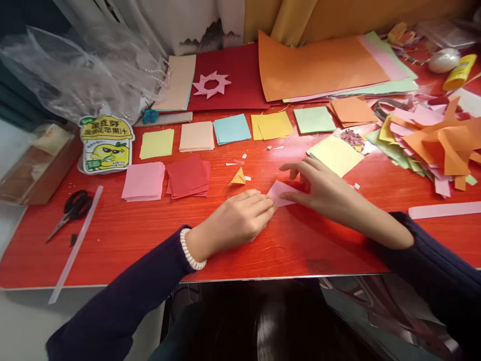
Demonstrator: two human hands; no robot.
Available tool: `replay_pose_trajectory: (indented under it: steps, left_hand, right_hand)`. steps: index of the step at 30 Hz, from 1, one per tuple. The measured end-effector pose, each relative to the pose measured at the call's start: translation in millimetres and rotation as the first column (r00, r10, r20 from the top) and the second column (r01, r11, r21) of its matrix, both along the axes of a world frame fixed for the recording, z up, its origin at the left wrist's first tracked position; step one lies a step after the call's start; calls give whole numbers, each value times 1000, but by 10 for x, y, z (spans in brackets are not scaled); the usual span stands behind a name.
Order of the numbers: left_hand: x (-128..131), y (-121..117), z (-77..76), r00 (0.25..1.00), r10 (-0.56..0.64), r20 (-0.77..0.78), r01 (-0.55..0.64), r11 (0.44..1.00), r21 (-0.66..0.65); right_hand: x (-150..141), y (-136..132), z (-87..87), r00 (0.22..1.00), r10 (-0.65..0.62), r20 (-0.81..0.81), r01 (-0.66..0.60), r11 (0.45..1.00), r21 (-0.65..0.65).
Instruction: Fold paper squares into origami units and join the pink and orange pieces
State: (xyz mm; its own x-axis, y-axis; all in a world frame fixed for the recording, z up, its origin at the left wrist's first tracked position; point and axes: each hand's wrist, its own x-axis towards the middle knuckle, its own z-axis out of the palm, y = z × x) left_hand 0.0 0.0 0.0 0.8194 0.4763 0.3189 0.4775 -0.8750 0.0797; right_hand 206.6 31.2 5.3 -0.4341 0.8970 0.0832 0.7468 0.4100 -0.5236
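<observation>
A small pale pink paper [280, 191] lies on the red table [131, 235] near its middle. My left hand [240, 218] pinches the paper's left corner with curled fingers. My right hand [325, 193] lies flat over its right side, fingers spread and pressing it down. A folded orange paper piece [237, 178] stands just behind my left hand, touching neither hand.
Stacks of square papers lie behind: pink [143, 181], red [188, 175], yellow [157, 143], beige [196, 136], blue [232, 128]. Scissors [71, 208] rest at the left, a pile of paper scraps [432, 140] at the right, a pink paper star [211, 83] at the back.
</observation>
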Motion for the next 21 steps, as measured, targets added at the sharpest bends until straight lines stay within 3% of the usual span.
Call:
replay_pose_trajectory:
  steps: [2, 9, 16, 21]
  left_hand:
    - [2, -1, 3, 1000, -5, 7, 5, 1000, 1]
    - [-12, -3, -2, 1000, -8, -5, 8, 999, 44]
    - [-69, -9, 78, 999, -29, 23, 27, 997, 67]
    - [-165, -28, 67, 998, -36, -45, 36, 999, -3]
  right_hand:
    - [-30, -39, -40, 999, -28, 28, 27, 998, 64]
    - [83, -60, -198, 988, -63, 143, 58, 998, 38]
    - [301, -89, -184, 982, -110, 152, 104, 994, 42]
    - [427, -59, -201, 986, -109, 123, 116, 992, -48]
